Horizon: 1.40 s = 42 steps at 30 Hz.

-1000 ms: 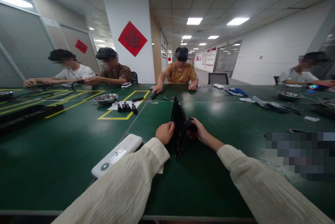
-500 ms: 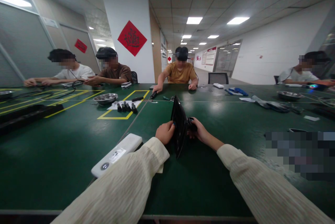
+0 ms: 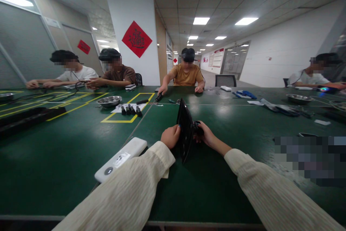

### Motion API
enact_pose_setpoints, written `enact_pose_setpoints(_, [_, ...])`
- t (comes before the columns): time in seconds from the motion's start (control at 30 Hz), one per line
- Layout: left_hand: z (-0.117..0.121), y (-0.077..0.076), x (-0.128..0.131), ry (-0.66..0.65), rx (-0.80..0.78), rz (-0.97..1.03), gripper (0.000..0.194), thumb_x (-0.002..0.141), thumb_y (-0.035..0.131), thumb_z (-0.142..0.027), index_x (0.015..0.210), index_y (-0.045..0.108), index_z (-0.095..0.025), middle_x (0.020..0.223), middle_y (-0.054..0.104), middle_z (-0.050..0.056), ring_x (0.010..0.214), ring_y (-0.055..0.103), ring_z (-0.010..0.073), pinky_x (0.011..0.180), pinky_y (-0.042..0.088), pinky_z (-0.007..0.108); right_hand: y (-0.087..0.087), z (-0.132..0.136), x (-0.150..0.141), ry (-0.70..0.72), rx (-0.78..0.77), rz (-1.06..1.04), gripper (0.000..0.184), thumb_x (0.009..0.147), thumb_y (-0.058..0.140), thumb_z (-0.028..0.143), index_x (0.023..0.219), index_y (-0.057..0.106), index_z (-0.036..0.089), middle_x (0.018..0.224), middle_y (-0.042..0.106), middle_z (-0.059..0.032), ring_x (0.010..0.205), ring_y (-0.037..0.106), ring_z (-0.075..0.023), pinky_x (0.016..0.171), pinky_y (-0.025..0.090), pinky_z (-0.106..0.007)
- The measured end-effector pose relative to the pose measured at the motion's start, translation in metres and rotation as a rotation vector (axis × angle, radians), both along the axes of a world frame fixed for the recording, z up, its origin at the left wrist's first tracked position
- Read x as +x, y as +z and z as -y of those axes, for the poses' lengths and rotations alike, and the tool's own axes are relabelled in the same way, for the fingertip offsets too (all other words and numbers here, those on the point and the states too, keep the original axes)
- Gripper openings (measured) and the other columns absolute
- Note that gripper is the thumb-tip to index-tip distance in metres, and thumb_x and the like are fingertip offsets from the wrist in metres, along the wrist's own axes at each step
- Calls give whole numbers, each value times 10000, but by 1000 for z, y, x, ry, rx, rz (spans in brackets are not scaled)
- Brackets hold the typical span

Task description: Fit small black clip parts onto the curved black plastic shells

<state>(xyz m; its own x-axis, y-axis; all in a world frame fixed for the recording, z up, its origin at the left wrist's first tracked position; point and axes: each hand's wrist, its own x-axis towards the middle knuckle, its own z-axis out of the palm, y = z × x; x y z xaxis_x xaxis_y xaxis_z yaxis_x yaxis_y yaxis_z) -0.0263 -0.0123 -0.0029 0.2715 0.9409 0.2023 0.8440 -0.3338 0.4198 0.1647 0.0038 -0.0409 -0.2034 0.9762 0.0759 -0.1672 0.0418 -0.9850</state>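
Observation:
A thin, glossy black panel stands nearly upright on edge between my hands, with its lower edge close to the tabletop. My left hand is closed against the panel's left face. A speck of blue shows at its fingertips, but whatever they pinch is too small to make out. On the other side, my right hand is wrapped round a dark, rounded part that sticks out from the panel. Its fingertips are partly hidden behind that part. A white oblong device with a round button and a label lies beside my left forearm.
The green table carries a metal bowl, several black cylindrical pieces and a black tray. Gloves lie to the right. Across the table, a person reaches for a dark tool; other people sit at both sides.

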Motion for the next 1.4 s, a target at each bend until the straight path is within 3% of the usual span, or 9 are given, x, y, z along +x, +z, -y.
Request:
enact_pose_setpoints(0.33, [1,2,1,23,-16,-25,396,927,268,-276,1054,631,-185,1090,695,106,1051,629,245,848,451,313,-3,-3,0,13,-5,0,282,795,411,419,1000,426,226,526,564,33,378,539,-178,313,327,-215])
enact_pose_setpoints(0.6, [1,1,1,49,-31,23,544,971,142,-387,979,639,-166,1035,703,129,976,656,242,801,454,300,1,1,0,10,6,22,264,795,390,404,985,412,222,513,570,32,376,538,-176,320,327,-210])
enact_pose_setpoints(0.97, [0,0,-1,-11,-14,39,491,962,183,-363,995,639,-186,1026,705,104,993,647,234,802,456,295,-6,-5,3,16,15,-9,274,796,432,429,991,431,236,536,563,42,387,543,-171,312,334,-216])
enact_pose_setpoints(1.13, [-1,-1,-1,-6,-12,-6,417,946,245,-319,1027,633,-191,1053,702,97,1009,644,234,822,454,298,-1,-1,1,9,-10,6,257,806,409,422,980,423,234,520,561,45,373,538,-166,314,329,-210])
enact_pose_setpoints(1.3, [-4,-6,-2,10,-13,42,584,971,100,-385,1011,645,-182,1060,702,110,1017,647,237,821,455,301,2,2,0,-7,-8,4,259,806,428,420,983,437,231,537,561,43,389,547,-171,317,338,-215])
enact_pose_setpoints(1.4, [-4,-6,-2,18,-17,35,595,969,106,-423,1006,648,-179,1053,704,122,1016,647,256,801,455,311,0,0,0,-1,-5,13,263,808,419,420,985,434,226,513,549,44,367,530,-170,315,328,-213])
